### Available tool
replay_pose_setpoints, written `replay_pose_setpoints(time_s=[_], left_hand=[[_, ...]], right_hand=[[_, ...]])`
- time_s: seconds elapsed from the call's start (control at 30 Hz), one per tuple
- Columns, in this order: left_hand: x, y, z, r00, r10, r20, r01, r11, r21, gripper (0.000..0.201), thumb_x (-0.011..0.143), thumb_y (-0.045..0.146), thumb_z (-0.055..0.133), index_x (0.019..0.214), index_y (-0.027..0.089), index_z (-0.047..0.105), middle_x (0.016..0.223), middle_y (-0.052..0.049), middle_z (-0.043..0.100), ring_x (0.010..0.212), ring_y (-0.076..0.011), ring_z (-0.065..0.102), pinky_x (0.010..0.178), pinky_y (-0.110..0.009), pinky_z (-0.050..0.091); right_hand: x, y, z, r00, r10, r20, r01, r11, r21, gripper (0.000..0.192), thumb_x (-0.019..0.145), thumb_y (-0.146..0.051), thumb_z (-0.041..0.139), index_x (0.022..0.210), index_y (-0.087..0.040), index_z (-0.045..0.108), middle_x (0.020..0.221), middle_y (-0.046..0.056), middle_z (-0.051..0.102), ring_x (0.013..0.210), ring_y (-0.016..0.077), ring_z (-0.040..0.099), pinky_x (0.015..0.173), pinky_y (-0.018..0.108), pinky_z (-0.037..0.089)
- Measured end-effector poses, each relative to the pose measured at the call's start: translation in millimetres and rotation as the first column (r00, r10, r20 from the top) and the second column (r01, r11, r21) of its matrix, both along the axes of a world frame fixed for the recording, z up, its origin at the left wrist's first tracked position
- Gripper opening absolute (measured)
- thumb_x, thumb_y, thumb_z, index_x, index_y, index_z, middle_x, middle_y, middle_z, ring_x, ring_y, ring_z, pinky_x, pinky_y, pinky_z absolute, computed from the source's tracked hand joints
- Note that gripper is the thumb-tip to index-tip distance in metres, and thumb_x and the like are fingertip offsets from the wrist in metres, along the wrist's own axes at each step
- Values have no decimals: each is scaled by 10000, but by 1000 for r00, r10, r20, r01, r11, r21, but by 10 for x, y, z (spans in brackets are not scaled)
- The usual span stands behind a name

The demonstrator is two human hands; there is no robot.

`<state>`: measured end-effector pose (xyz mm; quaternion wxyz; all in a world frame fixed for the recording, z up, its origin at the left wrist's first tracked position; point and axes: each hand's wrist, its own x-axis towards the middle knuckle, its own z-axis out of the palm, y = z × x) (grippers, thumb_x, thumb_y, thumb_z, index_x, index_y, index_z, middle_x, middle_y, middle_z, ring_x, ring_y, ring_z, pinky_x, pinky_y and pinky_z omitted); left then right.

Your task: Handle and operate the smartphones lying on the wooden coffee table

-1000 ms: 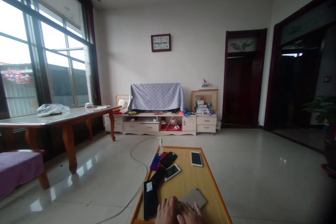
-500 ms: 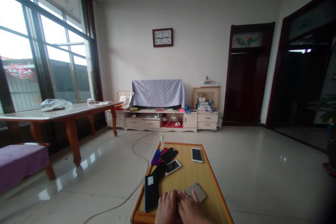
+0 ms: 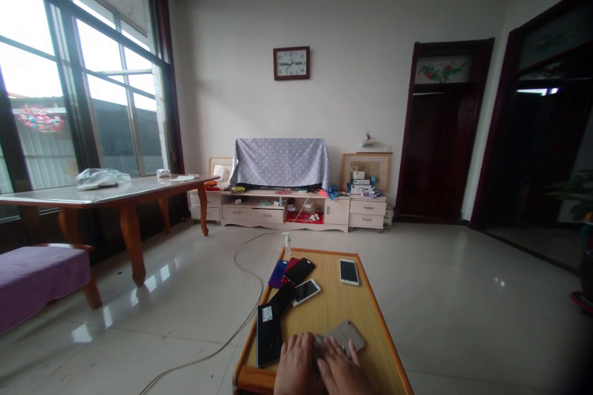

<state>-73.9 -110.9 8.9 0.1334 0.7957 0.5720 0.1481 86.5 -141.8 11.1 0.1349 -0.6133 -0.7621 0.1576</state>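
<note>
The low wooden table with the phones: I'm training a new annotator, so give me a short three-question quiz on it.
1. True or false: both hands rest on the grey phone at the near end of the low table.
2. Which thing stands at the table's far left corner? A) a mug B) a small pump bottle C) a lamp
3. Fill in: the white phone lying alone sits toward the table's far ____ side.

Key
1. True: the left hand and right hand lie side by side over its near end.
2. B
3. right
</note>
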Motion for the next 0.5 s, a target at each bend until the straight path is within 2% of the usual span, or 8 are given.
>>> replay_pose_setpoints(time_s=[0.1, 0.17, 0.23, 0.3, 0.37, 0.43, 0.5], left_hand=[[1, -20, 37, 1000, -8, 19, 8, 1000, 0, 640, 676, 560, 667, 1236, 264, 576, 1258, -52, 637, 1207, -276, 520, 1033, -388, 346], [0, -21, 43, 999, -17, 42, 17, 1000, 5, 668, 646, 563, 686, 1234, 266, 580, 1250, -50, 640, 1203, -280, 523, 1024, -390, 350], [-1, -16, 41, 999, -18, 50, 17, 1000, 8, 658, 641, 553, 685, 1225, 267, 586, 1250, -54, 642, 1206, -287, 523, 1012, -389, 354], [-1, -13, 46, 999, -17, 44, 17, 1000, 2, 645, 640, 546, 682, 1215, 268, 591, 1254, -59, 642, 1212, -293, 520, 1007, -390, 355], [2, -19, 61, 999, -18, 36, 19, 1000, -5, 614, 665, 547, 659, 1206, 267, 591, 1255, -58, 641, 1212, -290, 519, 1011, -389, 352], [6, -31, 85, 1000, -13, 22, 13, 1000, -18, 571, 692, 526, 633, 1197, 263, 590, 1257, -57, 635, 1212, -282, 519, 1013, -385, 352], [12, -44, 107, 1000, -1, 11, 1, 1000, -29, 538, 707, 499, 615, 1186, 256, 591, 1249, -57, 635, 1204, -276, 522, 1007, -381, 356]], right_hand=[[325, 53, -23, 981, -187, 46, 185, 981, 58, 571, 1028, -492, 264, 1472, -268, 544, 1562, 76, 462, 1491, 305, 367, 1235, 627, 156], [509, 112, -53, 951, -298, 76, 292, 953, 86, 567, 1019, -480, 278, 1485, -273, 528, 1566, 77, 460, 1485, 306, 379, 1229, 617, 191], [558, 144, -115, 923, -371, 106, 361, 927, 99, 580, 1005, -478, 301, 1486, -247, 531, 1562, 107, 463, 1472, 331, 396, 1216, 623, 228], [451, 133, -230, 919, -378, 114, 366, 924, 110, 597, 981, -498, 361, 1455, -204, 573, 1547, 144, 470, 1462, 372, 399, 1211, 630, 249], [246, 89, -387, 940, -328, 89, 315, 940, 132, 582, 953, -504, 431, 1405, -196, 628, 1520, 150, 495, 1445, 394, 413, 1214, 619, 269], [56, 34, -533, 962, -267, 58, 255, 954, 159, 514, 946, -477, 453, 1346, -251, 682, 1480, 115, 541, 1416, 378, 460, 1215, 591, 294], [-13, -4, -599, 972, -231, 34, 221, 959, 178, 473, 954, -464, 435, 1296, -296, 715, 1443, 84, 581, 1395, 357, 493, 1217, 578, 300]])
